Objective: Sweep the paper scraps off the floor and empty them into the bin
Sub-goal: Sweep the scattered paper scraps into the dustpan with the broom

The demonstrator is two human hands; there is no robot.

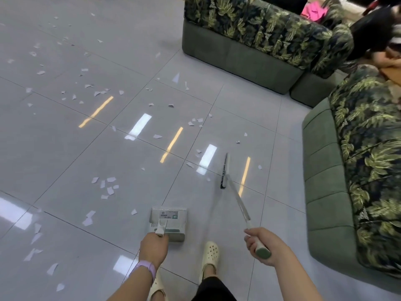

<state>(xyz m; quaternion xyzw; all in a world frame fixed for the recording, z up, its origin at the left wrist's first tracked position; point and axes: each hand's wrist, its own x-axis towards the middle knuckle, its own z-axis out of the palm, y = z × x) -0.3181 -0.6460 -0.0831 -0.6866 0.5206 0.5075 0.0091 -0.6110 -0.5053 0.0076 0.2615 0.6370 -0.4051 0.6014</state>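
No bin in view, broom head [225,171] blurred on glossy tiles, right hand [263,246] wrapped round the broom handle's end, left hand [153,244] gripping the dustpan [169,222] handle, paper scraps [107,187] scattered ahead and left of both.

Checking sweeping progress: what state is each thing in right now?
Left hand: grips dustpan handle.
Dustpan: held low, looks empty.
Right hand: grips broom handle.
Broom: head at the floor.
Paper scraps: scattered, unswept.

Open tiled floor [65,148] ahead and left, sofas [358,170] blocking right side
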